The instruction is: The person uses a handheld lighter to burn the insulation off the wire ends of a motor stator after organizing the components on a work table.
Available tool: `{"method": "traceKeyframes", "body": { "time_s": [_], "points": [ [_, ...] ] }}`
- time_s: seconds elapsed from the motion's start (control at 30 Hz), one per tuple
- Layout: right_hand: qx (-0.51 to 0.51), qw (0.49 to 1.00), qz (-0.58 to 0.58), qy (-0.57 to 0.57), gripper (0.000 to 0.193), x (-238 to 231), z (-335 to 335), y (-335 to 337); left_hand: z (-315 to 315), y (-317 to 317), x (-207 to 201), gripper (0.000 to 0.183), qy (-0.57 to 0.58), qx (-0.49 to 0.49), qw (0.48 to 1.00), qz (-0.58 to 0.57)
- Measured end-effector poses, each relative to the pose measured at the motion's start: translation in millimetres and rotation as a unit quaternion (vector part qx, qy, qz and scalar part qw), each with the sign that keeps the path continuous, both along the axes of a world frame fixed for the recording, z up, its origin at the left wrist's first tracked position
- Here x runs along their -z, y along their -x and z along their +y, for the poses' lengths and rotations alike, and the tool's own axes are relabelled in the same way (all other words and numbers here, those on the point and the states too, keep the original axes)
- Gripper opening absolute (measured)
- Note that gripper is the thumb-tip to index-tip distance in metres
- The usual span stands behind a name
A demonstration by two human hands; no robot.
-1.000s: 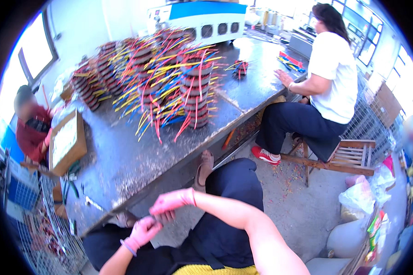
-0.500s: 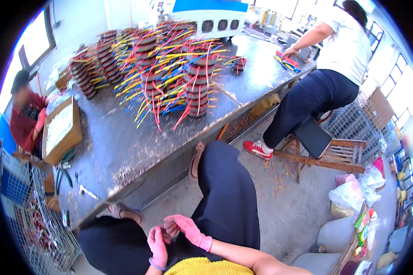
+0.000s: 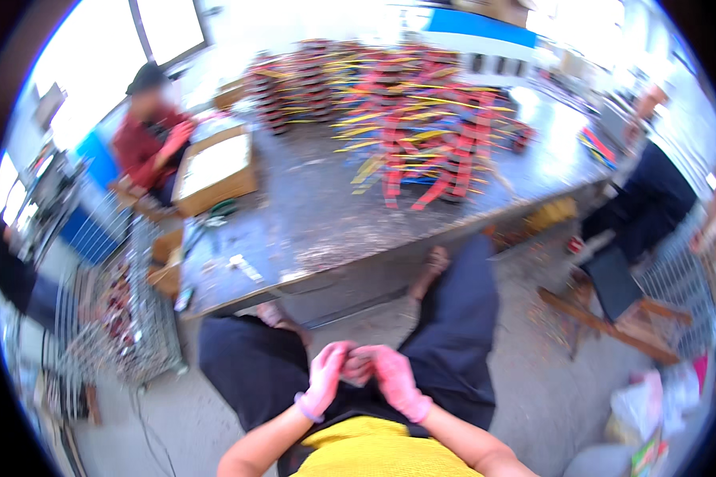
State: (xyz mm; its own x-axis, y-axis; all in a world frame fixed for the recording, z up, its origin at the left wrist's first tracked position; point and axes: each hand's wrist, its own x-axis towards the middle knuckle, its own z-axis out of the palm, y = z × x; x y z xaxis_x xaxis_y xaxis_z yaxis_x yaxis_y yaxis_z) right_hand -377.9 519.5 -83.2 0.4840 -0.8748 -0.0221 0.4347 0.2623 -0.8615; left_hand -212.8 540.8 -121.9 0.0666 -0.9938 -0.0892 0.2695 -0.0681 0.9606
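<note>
My left hand (image 3: 326, 378) and my right hand (image 3: 395, 383), both in pink gloves, meet over my lap between my knees. The fingers of each are curled in and touch those of the other. Whatever they may pinch is too small and blurred to make out. In front of them, across the table edge, stand tall stacks of dark ring-shaped coils (image 3: 453, 163) with red, yellow and blue leads sticking out. They are well out of reach of my hands.
The worktable (image 3: 302, 230) carries an open cardboard box (image 3: 250, 179) of white pieces, with green-handled pliers (image 3: 221, 210) nearby. A person (image 3: 147, 143) sits at the left, another (image 3: 652, 191) is at the right beside a wooden chair (image 3: 612, 314). A wire basket (image 3: 155, 334) stands at left.
The view has turned left, so the table and coils appear farther right. My hands, with fingers closed before too, have come level with each other and now meet in the middle.
</note>
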Motion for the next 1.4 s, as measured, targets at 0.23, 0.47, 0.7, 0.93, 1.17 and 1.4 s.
{"method": "traceKeyframes", "body": {
  "time_s": [0.23, 0.47, 0.7, 0.93, 1.17, 1.4],
  "points": [
    [0.016, 0.997, 0.048, 0.059, 0.049, -20.5, -58.4, -16.5, -52.0, -90.8, -84.0, 0.02, 0.184, 0.176, 0.892, -0.373],
    [-0.061, 0.98, 0.18, 0.058, 0.032, -41.7, -115.4, -82.1, 6.6, -25.9, -34.8, 0.019, 0.283, 0.067, 0.911, -0.293],
    [-0.03, 0.727, 0.496, 0.474, 0.038, -53.6, -162.1, -197.9, 32.9, -24.0, -13.0, 0.04, -0.002, -0.073, 0.991, 0.116],
    [-0.074, 0.655, 0.601, 0.452, 0.041, -44.7, -164.6, -267.4, 33.5, -36.7, -22.7, 0.033, -0.047, 0.134, 0.981, 0.134],
    [-0.207, 0.927, 0.307, 0.056, 0.044, -84.1, -191.4, -179.3, -24.9, -85.5, -86.7, 0.023, 0.062, 0.156, 0.981, -0.096],
    [-0.122, 0.986, 0.097, 0.052, 0.027, -77.2, -148.1, -36.8, -60.5, -92.5, -38.0, 0.038, 0.064, 0.105, 0.982, -0.14]
  ]
}}
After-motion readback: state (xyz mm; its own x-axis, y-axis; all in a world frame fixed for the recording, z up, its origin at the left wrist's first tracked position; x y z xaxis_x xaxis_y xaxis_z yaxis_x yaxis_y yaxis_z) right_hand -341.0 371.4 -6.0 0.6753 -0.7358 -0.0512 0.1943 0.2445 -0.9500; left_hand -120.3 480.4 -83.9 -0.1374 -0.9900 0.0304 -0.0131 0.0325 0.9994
